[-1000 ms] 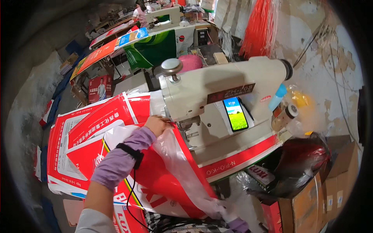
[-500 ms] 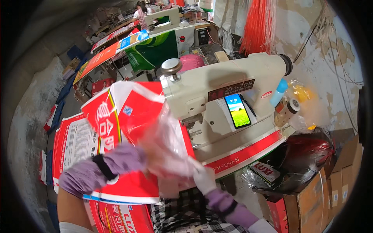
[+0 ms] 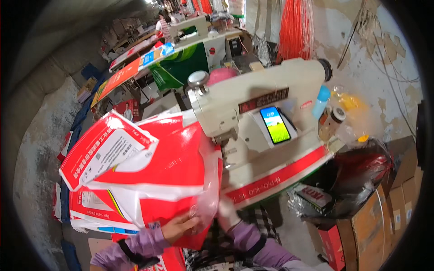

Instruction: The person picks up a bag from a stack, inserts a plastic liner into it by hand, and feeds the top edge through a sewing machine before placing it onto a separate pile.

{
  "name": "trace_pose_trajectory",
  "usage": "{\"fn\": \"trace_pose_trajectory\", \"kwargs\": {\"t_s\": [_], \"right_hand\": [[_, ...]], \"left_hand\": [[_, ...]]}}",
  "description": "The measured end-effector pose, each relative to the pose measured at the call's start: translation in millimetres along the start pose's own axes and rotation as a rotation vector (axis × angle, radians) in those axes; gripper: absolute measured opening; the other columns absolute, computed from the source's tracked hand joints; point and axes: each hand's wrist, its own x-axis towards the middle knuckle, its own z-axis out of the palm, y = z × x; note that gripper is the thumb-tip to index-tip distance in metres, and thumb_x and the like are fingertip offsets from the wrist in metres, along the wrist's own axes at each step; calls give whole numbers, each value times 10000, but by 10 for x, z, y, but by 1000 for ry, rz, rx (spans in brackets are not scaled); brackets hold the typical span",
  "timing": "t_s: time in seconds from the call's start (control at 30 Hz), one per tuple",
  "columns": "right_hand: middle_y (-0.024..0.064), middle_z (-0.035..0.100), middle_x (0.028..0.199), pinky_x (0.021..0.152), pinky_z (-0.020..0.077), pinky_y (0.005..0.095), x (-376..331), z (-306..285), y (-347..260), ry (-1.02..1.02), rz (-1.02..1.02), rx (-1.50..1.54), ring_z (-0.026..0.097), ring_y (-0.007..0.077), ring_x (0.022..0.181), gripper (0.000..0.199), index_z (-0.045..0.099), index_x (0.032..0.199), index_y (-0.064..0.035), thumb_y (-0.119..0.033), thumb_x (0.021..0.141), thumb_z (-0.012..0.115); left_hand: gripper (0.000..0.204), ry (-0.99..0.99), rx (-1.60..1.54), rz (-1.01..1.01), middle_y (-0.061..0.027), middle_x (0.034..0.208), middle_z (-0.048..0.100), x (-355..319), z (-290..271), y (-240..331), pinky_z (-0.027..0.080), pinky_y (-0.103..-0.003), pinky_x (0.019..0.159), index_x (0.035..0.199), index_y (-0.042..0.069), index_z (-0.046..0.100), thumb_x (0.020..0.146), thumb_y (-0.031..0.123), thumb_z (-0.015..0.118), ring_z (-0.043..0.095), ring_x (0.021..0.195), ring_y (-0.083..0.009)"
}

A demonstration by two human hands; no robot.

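A large red-and-white printed sack [image 3: 172, 156] lies in folds to the left of the sewing machine [image 3: 262, 97], its right edge close to the needle area. Clear plastic film [image 3: 209, 178], like a liner, shows along that edge. At the sack's near right corner, my bare left hand [image 3: 181, 228] is closed, fingers pinching the edge where the film shows. My right hand [image 3: 227, 213], in a white glove, is beside the same edge, just right of the left hand. It is blurred and its fingers cannot be made out.
A lit phone [image 3: 275, 125] lies on the machine bed, with a blue bottle [image 3: 321, 101] and a thread spool [image 3: 335, 117] behind. Cardboard boxes [image 3: 368, 230] stand at right. More printed sacks [image 3: 97, 207] lie underneath at left. Farther off, a person [image 3: 162, 26] is near another machine.
The sack has swung lower and spread out, its top panel folding over to the left. My left hand has come down and back toward me; my right hand has shifted slightly left.
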Motion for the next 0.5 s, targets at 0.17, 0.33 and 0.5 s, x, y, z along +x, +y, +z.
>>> {"fn": "trace_pose_trajectory", "kwargs": {"t_s": [0.17,0.33,0.5], "right_hand": [[59,563,1119,848,486,315,-52,64,-383,41,-246,-75,556,171,1048,425,412,1320,-37,-206,941,504],[128,488,1328,947,428,326,-526,-286,280,-141,-335,-859,491,182,1187,595,268,1427,-13,-65,884,503],[235,601,1118,870,470,382,-761,-24,-443,34,-274,-651,593,337,1052,593,298,1415,-30,-260,907,502]], "left_hand": [[223,-138,1697,761,-14,805,585,143,524,735,497,-316,631,928,80,620,706,106,622,567,798,-195],[153,-499,2188,486,-84,796,629,287,1129,859,519,-378,648,838,40,610,710,123,600,637,787,-261],[211,-620,1913,210,-171,841,674,212,690,388,546,-430,705,936,27,652,823,138,512,670,807,-339]]}}
